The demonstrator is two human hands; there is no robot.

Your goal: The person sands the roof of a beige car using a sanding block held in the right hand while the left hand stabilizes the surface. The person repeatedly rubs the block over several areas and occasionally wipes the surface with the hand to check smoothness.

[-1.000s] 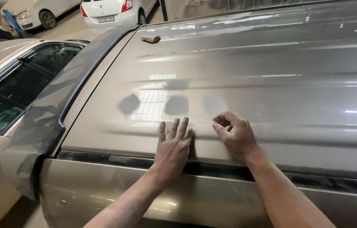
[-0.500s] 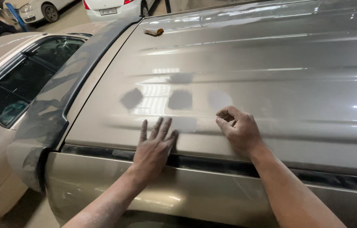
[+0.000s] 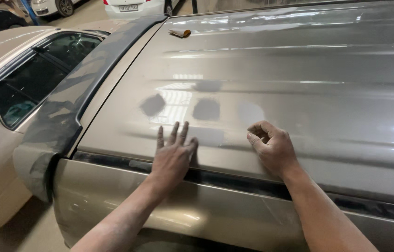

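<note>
Beige metal is filling most of the head view: a dusty car roof, sanded dull, is stretching away from the person. The left hand is lying flat on the roof near its edge, palm down, its fingers released and spread, grasping nothing. The right hand is resting just beside it on the same panel, its fingers curled in toward the palm as if pinching; whether something small is sitting inside that curl is hidden, so I cannot tell. Both forearms are coming up from the bottom of the frame, dusted grey. Just beyond the fingertips, darker grey patches are showing on the paint, one of them rounder and lying to the left. A black trim strip is running along the roof edge under both wrists. Far up the panel, well apart from the hands, a folded piece of sandpaper is lying near the top corner. To the left a rear window of the neighbouring beige car is sloping down, and a white car is standing beyond
</note>
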